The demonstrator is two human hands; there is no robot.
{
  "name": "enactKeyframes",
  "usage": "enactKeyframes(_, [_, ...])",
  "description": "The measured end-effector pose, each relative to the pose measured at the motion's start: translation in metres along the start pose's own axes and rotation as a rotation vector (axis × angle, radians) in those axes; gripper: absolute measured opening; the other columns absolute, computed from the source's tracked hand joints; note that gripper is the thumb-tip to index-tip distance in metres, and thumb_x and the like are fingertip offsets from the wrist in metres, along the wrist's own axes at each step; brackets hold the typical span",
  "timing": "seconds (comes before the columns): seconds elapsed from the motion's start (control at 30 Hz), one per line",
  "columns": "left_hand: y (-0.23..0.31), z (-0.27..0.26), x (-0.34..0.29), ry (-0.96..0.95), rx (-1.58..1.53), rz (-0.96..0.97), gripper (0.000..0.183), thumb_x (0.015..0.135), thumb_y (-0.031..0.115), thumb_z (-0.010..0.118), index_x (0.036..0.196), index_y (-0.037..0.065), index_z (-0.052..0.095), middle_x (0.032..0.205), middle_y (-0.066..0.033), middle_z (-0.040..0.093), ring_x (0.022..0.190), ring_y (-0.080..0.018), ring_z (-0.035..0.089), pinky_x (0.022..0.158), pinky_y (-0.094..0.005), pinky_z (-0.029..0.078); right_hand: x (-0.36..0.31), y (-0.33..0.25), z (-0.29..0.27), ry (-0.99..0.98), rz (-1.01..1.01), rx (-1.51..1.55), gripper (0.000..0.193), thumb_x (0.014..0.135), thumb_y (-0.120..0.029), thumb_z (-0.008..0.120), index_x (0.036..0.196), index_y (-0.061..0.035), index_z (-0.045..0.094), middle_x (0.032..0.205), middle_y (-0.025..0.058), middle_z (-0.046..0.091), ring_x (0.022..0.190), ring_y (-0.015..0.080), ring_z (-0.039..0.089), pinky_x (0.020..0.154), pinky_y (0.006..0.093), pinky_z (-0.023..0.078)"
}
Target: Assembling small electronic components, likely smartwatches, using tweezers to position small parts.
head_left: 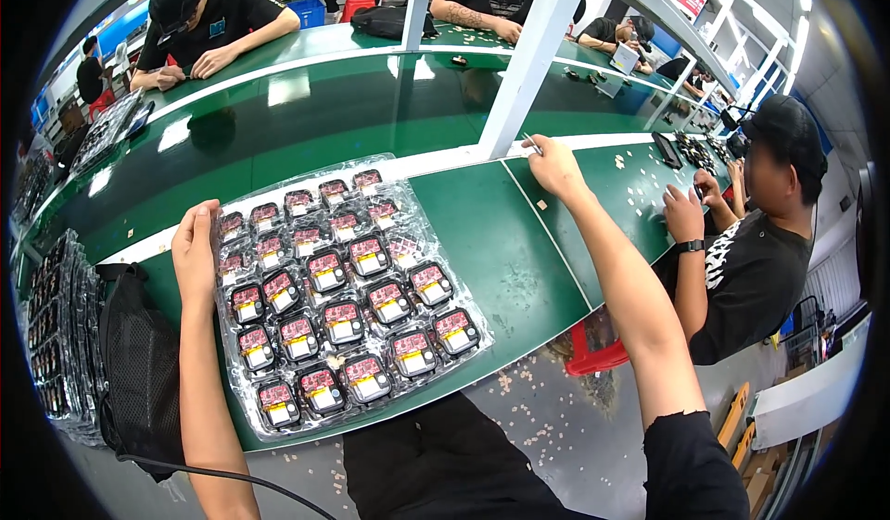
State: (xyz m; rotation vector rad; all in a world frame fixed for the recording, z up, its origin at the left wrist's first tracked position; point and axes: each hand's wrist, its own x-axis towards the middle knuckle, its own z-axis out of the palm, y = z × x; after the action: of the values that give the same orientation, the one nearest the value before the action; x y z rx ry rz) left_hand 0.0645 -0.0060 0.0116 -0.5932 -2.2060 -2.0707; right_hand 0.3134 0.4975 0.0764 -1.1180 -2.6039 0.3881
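Observation:
A clear plastic tray [422, 228] lies on the green bench in front of me. Its pockets hold rows of small black rounded-square devices [342, 323] with red, yellow and white faces. My left hand [193, 247] is at the tray's far left edge, its fingers bent against the rim. Beyond the tray to the right, my right hand [554, 168] is closed around slim metal tweezers [532, 145], whose tip points away from me. It is near the foot of a white post, apart from the tray.
The white post [533, 66] rises from the bench's far border. At right a co-worker [760, 270] handles a small part. Stacked filled trays [65, 335] and a black mesh bag [139, 362] stand at left. Small pale pieces litter the floor [547, 427]. Other people sit across the green conveyor [306, 112].

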Motion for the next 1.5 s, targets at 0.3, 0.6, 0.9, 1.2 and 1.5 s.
enactKeyframes(0.3, [-0.007, 0.001, 0.003, -0.007, -0.07, 0.048, 0.037, 0.107, 0.031, 0.054, 0.114, -0.003, 0.069, 0.109, -0.0058, 0.069, 0.103, -0.0128, 0.062, 0.095, -0.0268, 0.046, 0.012, 0.002, 0.0, -0.236, -0.274, -0.039, 0.06, 0.085, -0.007, 0.05, 0.145, -0.0101, 0.055, 0.133, 0.0242, 0.063, 0.125, 0.0382, 0.059, 0.109, 0.0392, 0.044])
enactKeyframes(0.6, [0.001, 0.004, -0.001, -0.018, -0.021, 0.049, 0.038, 0.108, 0.03, 0.053, 0.116, -0.003, 0.069, 0.109, -0.0069, 0.069, 0.103, -0.0136, 0.062, 0.094, -0.0269, 0.047, 0.011, 0.018, 0.007, -0.081, -0.078, -0.217, 0.051, 0.087, -0.012, 0.05, 0.136, -0.0158, 0.063, 0.128, 0.021, 0.067, 0.12, 0.0374, 0.063, 0.103, 0.0427, 0.049])
enactKeyframes(0.9, [0.003, 0.005, -0.001, -0.003, -0.024, 0.026, 0.038, 0.107, 0.03, 0.053, 0.115, -0.003, 0.069, 0.108, -0.0061, 0.069, 0.101, -0.0124, 0.061, 0.094, -0.0267, 0.046, -0.018, 0.024, -0.003, -0.04, -0.311, -0.035, 0.042, 0.084, -0.009, 0.051, 0.123, -0.0076, 0.068, 0.113, 0.0261, 0.069, 0.11, 0.0417, 0.065, 0.098, 0.0469, 0.049])
enactKeyframes(1.2, [0.005, 0.001, -0.004, 0.0, -0.008, 0.026, 0.037, 0.107, 0.03, 0.053, 0.114, -0.003, 0.07, 0.105, -0.0054, 0.069, 0.099, -0.0122, 0.061, 0.093, -0.0263, 0.046, -0.064, 0.011, -0.039, -0.079, -0.182, -0.014, 0.026, 0.084, -0.012, 0.052, 0.097, -0.0029, 0.073, 0.087, 0.0242, 0.07, 0.079, 0.0424, 0.066, 0.079, 0.046, 0.053])
enactKeyframes(1.5, [-0.002, 0.002, 0.001, -0.002, -0.04, 0.041, 0.038, 0.108, 0.03, 0.052, 0.115, -0.003, 0.069, 0.108, -0.0058, 0.07, 0.102, -0.0118, 0.062, 0.093, -0.0254, 0.046, -0.128, 0.03, -0.054, -0.096, -0.249, -0.092, 0.039, 0.082, -0.009, 0.053, 0.115, -0.0088, 0.074, 0.085, 0.0243, 0.068, 0.081, 0.0426, 0.067, 0.077, 0.0475, 0.053])
